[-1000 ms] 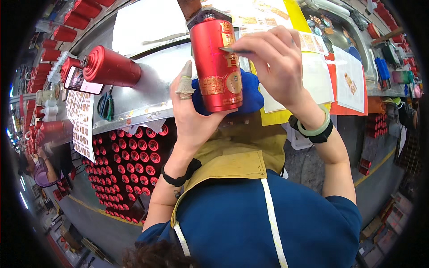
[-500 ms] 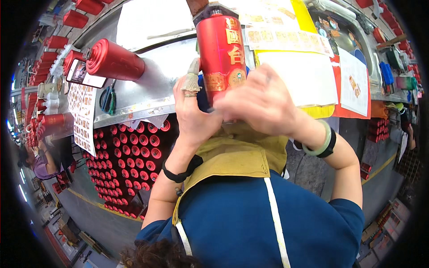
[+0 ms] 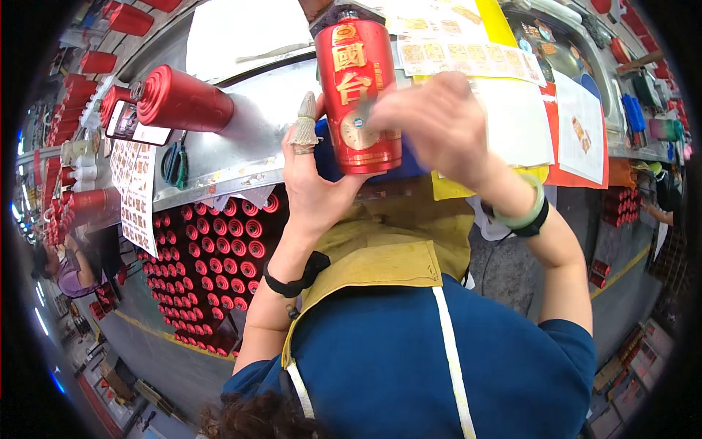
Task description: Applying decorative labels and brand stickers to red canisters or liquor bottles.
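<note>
A red bottle (image 3: 349,88) with gold characters and a round gold label lies tilted at the table's near edge, its neck pointing away from me. My left hand (image 3: 313,186) grips it from the left and below, with a pale cloth-like cover on one finger. Over the lower right side of the bottle is my right hand (image 3: 446,124), smeared by motion. Its fingertips come close to the round label; whether they touch it or hold anything I cannot tell. Something blue (image 3: 417,155) lies under the bottle.
A second red bottle (image 3: 186,99) lies to the left, beside a phone (image 3: 139,126), scissors (image 3: 174,164) and a sticker sheet (image 3: 135,197). Right of me are white sheets (image 3: 512,121) on yellow and a strip of gold stickers (image 3: 468,57). Many red bottles (image 3: 227,245) are stacked below the table.
The bottle has turned so its gold characters and round label shift left, and its base edge now shows. My right hand has moved up and right, off the bottle's lower end.
</note>
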